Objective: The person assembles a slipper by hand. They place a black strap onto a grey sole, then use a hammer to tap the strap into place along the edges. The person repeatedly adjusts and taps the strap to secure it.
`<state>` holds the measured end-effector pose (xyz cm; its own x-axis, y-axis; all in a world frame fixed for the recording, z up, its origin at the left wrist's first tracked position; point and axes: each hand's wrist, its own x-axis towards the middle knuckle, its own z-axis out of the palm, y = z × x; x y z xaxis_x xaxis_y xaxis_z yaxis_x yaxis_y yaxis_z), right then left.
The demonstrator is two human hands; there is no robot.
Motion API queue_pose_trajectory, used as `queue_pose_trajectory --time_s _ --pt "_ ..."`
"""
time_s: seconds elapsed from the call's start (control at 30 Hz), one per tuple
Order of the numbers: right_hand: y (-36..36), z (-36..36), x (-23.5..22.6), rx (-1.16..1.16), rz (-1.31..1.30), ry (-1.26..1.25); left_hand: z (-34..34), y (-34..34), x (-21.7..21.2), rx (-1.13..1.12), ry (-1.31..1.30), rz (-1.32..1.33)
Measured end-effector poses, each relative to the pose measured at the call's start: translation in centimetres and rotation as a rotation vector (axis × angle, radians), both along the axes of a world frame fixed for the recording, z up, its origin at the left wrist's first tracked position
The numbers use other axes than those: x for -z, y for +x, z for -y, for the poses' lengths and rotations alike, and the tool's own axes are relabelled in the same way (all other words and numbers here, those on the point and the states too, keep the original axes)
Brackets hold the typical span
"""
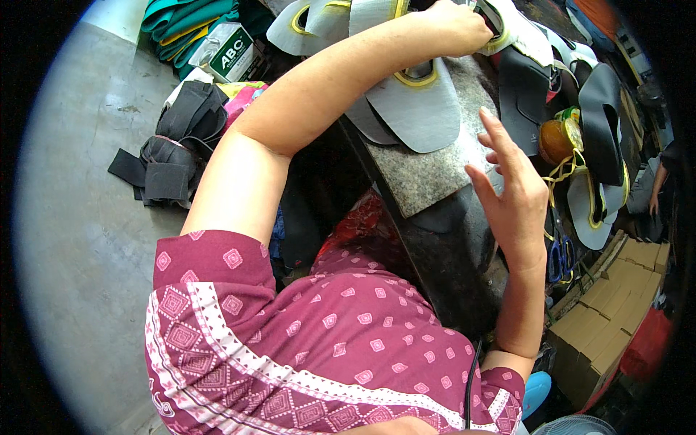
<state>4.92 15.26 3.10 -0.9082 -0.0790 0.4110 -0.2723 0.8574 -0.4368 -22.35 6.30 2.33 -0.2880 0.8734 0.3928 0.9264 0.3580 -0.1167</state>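
Observation:
Grey shoe-upper pieces (424,109) with yellow-edged openings lie overlapped on a speckled stone slab (420,177). My left arm reaches over them. My left hand (457,30) is at the top edge, beside a whitish piece (523,36) with a yellow-edged opening; its fingers are mostly hidden, so I cannot tell what it holds. My right hand (511,192) hovers over the slab's right side, fingers apart and nothing in it. To its right stands a jar of amber stuff (560,140), with yellow cord hanging beside it. Blue-handled scissors (558,257) are below that.
Black shoe pieces (600,116) crowd the right side, above a cardboard box (609,312). On the left, black strips (174,163) are piled near a white-and-green box (230,54) and folded green cloth (181,25). Another person's arm (658,187) shows at the far right.

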Motion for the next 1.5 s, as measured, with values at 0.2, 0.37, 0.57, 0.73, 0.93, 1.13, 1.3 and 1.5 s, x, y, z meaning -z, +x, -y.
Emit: queue_pose_trajectory --time_s 0.2,0.37,0.57,0.73,0.93,1.13,1.3,1.5 --pt "-1.2 0.7 0.9 0.056 0.156 -0.082 -1.0 -3.2 0.0 -0.074 0.537 0.517" --pt "-2.7 1.6 2.2 0.02 0.12 -0.166 -1.3 -1.5 -1.9 0.011 0.225 -0.157" --pt "-6.4 4.7 3.0 -0.034 -0.059 0.101 4.8 2.7 -6.5 0.052 0.437 -0.114" --pt "-9.3 3.3 2.4 -0.06 0.092 0.111 10.7 5.1 -6.7 0.015 0.711 -0.072" --pt "-10.5 -4.7 1.2 0.215 -0.24 0.479 14.5 8.7 0.8 -0.244 0.77 0.033" --pt "-9.4 -6.1 3.0 0.185 -0.104 0.352 12.9 11.4 3.0 -0.332 0.803 -0.019" --pt "-8.9 -6.3 2.9 0.168 -0.004 -0.141 11.6 8.7 1.9 -0.553 0.928 -0.417" --pt "-7.7 -6.3 0.2 0.077 0.076 -0.917 12.8 5.3 2.7 -0.479 0.623 0.13"
